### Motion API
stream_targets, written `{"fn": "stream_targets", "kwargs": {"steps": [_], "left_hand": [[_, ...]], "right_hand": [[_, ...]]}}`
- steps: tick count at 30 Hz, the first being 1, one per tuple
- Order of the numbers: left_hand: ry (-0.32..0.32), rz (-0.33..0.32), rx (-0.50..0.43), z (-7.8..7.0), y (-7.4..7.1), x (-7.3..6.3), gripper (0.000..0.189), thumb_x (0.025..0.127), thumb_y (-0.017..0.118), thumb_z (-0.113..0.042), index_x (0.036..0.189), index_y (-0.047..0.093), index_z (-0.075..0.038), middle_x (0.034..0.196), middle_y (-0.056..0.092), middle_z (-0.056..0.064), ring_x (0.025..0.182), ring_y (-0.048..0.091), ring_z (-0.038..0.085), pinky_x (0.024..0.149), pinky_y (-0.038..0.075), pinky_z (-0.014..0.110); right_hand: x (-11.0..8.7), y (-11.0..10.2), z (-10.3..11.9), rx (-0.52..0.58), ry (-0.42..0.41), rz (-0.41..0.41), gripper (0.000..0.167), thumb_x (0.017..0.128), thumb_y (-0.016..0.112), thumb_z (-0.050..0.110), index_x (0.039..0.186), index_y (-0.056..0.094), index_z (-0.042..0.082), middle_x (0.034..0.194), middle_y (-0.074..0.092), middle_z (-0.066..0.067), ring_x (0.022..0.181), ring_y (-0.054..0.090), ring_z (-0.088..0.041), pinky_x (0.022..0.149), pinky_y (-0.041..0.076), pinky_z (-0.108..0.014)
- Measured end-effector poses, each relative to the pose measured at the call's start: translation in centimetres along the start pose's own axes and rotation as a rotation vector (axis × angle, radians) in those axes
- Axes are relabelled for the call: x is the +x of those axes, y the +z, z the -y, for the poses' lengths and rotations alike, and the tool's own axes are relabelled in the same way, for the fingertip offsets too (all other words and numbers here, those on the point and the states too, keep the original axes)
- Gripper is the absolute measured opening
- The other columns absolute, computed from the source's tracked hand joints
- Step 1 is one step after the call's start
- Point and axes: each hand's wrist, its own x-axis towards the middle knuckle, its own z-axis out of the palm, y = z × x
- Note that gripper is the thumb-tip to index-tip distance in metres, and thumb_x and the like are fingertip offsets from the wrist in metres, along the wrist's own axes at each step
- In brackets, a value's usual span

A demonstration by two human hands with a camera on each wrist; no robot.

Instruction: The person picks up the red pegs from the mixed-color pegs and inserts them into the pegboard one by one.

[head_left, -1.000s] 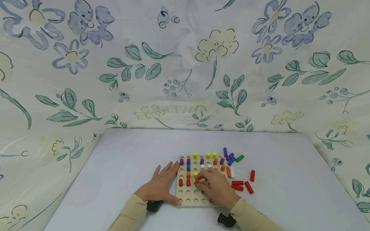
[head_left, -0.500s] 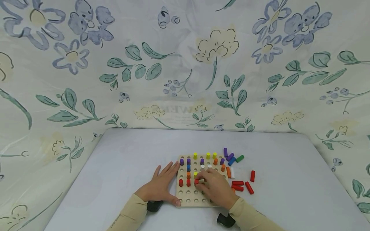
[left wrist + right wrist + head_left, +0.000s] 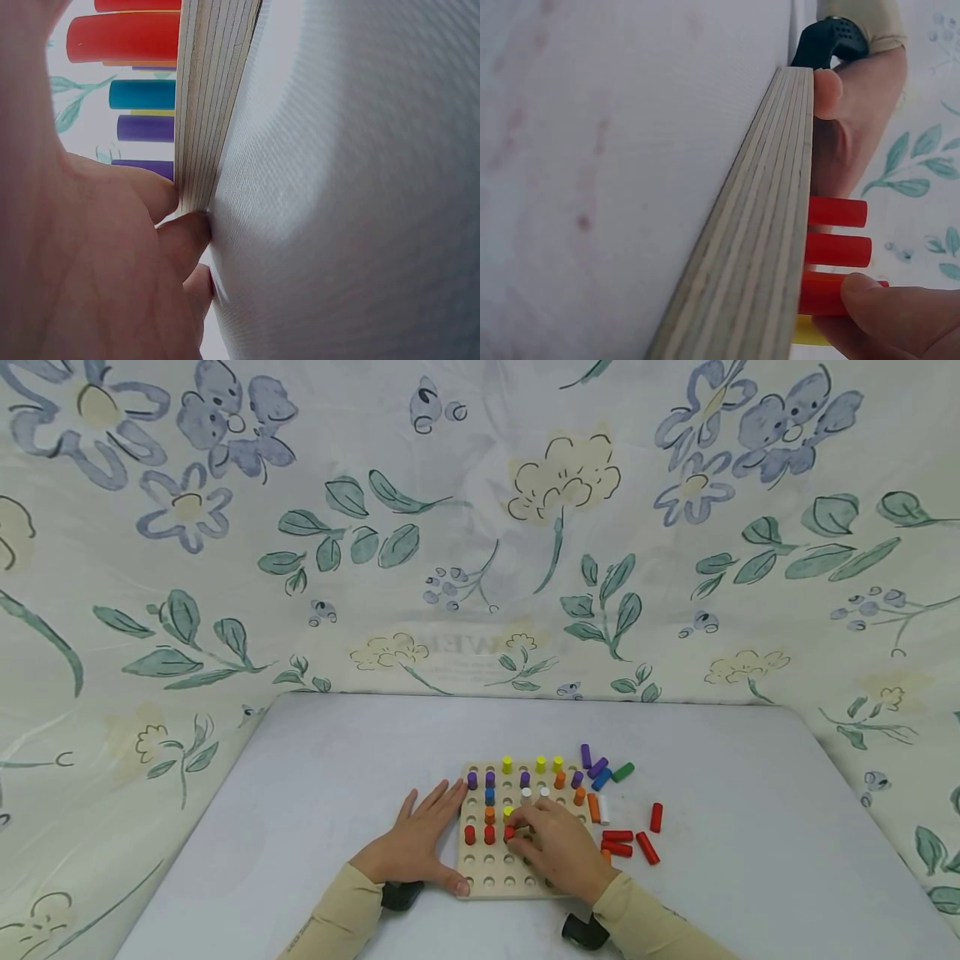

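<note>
A wooden pegboard lies flat, with coloured pegs standing in some of its holes. My left hand rests at its left edge, fingers spread and thumb at the near corner. In the left wrist view the fingertips touch the board's layered side. My right hand is over the board, pinching a red peg between thumb and finger. That peg stands upright at the board, in line with two other red pegs. A yellow peg is just behind it. The right hand hides part of the board.
Right of the board lie loose pegs: several red ones, a white one, an orange one, a blue one, a green one and two purple ones. A floral cloth hangs behind the white table.
The right hand, with the red peg in its fingers, has shifted very slightly left and the peg now sits a little lower. The left hand stays put.
</note>
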Motion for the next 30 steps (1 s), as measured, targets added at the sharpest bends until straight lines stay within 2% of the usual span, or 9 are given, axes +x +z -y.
{"fn": "stream_targets", "kwargs": {"steps": [17, 25, 30], "left_hand": [[0.006, -0.006, -0.002, -0.08, -0.05, -0.06, 0.136, 0.062, 0.087, -0.064, 0.161, 0.016, -0.006, 0.168, 0.015, 0.011, 0.155, 0.004, 0.033, 0.119, -0.007, 0.063], [0.013, -0.008, 0.000, -0.03, -0.07, -0.05, 0.136, 0.062, 0.087, -0.064, 0.161, 0.016, -0.006, 0.168, 0.015, 0.011, 0.155, 0.004, 0.032, 0.119, -0.007, 0.063], [0.008, -0.005, -0.003, -0.02, -0.05, -0.02, 0.136, 0.061, 0.088, -0.064, 0.161, 0.016, -0.006, 0.168, 0.015, 0.011, 0.155, 0.004, 0.032, 0.119, -0.007, 0.063]], "right_hand": [[-0.09, 0.30, -0.25, -0.011, -0.029, -0.019, 0.017, 0.090, 0.077, 0.026, 0.104, 0.070, 0.018, 0.094, 0.063, 0.008, 0.081, 0.054, -0.005, 0.071, 0.053, -0.023], [-0.03, 0.10, -0.16, -0.013, -0.019, -0.007, 0.018, 0.091, 0.077, 0.027, 0.104, 0.070, 0.018, 0.095, 0.064, 0.008, 0.083, 0.056, -0.005, 0.074, 0.054, -0.025], [0.00, -0.27, 0.05, -0.011, 0.004, 0.012, 0.018, 0.091, 0.077, 0.026, 0.107, 0.070, 0.019, 0.098, 0.067, 0.008, 0.089, 0.060, -0.010, 0.080, 0.057, -0.031]]}}
